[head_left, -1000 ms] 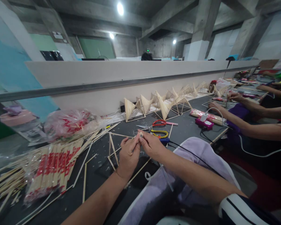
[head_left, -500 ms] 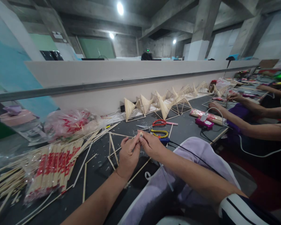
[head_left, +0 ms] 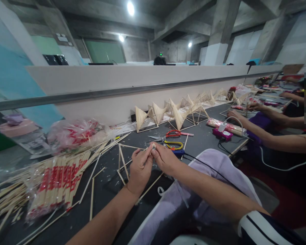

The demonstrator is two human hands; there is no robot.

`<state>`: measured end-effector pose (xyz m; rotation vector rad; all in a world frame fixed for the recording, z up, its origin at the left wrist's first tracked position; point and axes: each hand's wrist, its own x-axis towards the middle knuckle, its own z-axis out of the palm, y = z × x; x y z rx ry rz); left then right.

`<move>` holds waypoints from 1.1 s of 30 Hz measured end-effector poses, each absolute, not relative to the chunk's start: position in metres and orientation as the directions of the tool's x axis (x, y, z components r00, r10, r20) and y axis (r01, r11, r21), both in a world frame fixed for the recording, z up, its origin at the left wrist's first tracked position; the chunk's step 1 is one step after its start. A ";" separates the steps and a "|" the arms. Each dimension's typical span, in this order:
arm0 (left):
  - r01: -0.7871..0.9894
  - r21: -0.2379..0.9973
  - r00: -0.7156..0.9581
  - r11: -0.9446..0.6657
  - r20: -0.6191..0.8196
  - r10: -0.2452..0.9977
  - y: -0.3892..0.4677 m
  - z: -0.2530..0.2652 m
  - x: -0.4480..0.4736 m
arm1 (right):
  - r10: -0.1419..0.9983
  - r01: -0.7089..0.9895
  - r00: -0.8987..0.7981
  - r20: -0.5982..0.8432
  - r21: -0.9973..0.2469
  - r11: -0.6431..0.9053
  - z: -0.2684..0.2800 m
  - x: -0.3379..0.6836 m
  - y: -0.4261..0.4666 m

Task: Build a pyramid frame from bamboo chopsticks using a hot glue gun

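Observation:
My left hand [head_left: 142, 165] and my right hand [head_left: 165, 157] meet fingertip to fingertip above the dark table. Both are closed in a pinch around a tiny pale piece [head_left: 153, 147], too small to name and mostly covered by the fingers. Below and left of my hands lies a frame of thin wooden sticks [head_left: 120, 158], partly hidden by them. Just beyond my right hand are scissors with yellow handles [head_left: 175, 146] and another pair with red handles [head_left: 173, 133]. A blue tool with a black cord [head_left: 179, 152] lies beside my right wrist.
Wrapped chopsticks [head_left: 57, 180] and loose sticks [head_left: 7, 197] cover the left side, near a bottle with a pink lid [head_left: 22, 131]. Twisted stick models [head_left: 177, 114] line the partition [head_left: 104, 109]. At right, a co-worker's arms [head_left: 265, 131] reach in near a magenta box [head_left: 222, 134].
Almost nothing differs. My hands keep the same pinch in the same place, and the view has shifted very slightly.

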<state>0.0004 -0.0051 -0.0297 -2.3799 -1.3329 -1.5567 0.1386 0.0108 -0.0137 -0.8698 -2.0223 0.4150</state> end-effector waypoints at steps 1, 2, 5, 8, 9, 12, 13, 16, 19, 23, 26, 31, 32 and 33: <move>0.644 0.423 0.147 -0.638 0.750 0.645 -0.005 -0.029 0.000 | 0.712 0.425 -0.378 0.592 -0.572 0.701 -0.014 0.139 0.011; 0.642 0.426 0.144 -0.637 0.750 0.646 -0.006 -0.029 0.001 | 0.710 0.427 -0.381 0.592 -0.569 0.703 -0.015 0.139 0.011; 0.637 0.426 0.142 -0.642 0.754 0.641 -0.006 -0.030 0.001 | 0.712 0.434 -0.386 0.587 -0.565 0.702 -0.017 0.139 0.012; 0.638 0.417 0.144 -0.648 0.762 0.632 -0.005 -0.031 0.000 | 0.708 0.435 -0.391 0.588 -0.560 0.705 -0.018 0.140 0.012; 0.639 0.415 0.143 -0.648 0.764 0.630 -0.005 -0.031 0.000 | 0.707 0.435 -0.392 0.589 -0.558 0.707 -0.018 0.140 0.012; 0.641 0.409 0.142 -0.649 0.768 0.624 -0.004 -0.032 0.000 | 0.708 0.441 -0.395 0.586 -0.555 0.705 -0.018 0.140 0.012; 0.641 0.407 0.143 -0.650 0.769 0.623 -0.005 -0.032 0.000 | 0.709 0.444 -0.396 0.583 -0.554 0.704 -0.018 0.140 0.012; 0.641 0.409 0.144 -0.649 0.766 0.626 -0.005 -0.031 0.000 | 0.708 0.445 -0.398 0.584 -0.552 0.705 -0.018 0.140 0.013; 0.644 0.414 0.142 -0.643 0.761 0.633 -0.005 -0.031 0.000 | 0.704 0.439 -0.394 0.590 -0.552 0.709 -0.018 0.140 0.013; 0.651 0.408 0.148 -0.640 0.759 0.634 -0.005 -0.031 0.000 | 0.710 0.445 -0.392 0.585 -0.554 0.703 -0.018 0.140 0.013; 0.658 0.416 0.150 -0.627 0.744 0.651 -0.006 -0.029 0.001 | 0.701 0.435 -0.396 0.593 -0.551 0.712 -0.017 0.140 0.012; 0.674 0.473 0.093 -0.567 0.708 0.700 -0.009 -0.023 0.002 | 0.693 0.423 -0.405 0.597 -0.550 0.720 -0.017 0.140 0.013; 0.668 0.491 0.081 -0.559 0.699 0.711 -0.010 -0.021 0.003 | 0.699 0.430 -0.401 0.592 -0.553 0.714 -0.017 0.140 0.014; 0.660 0.506 0.074 -0.555 0.691 0.719 -0.011 -0.020 0.003 | 0.707 0.438 -0.397 0.585 -0.556 0.706 -0.018 0.140 0.014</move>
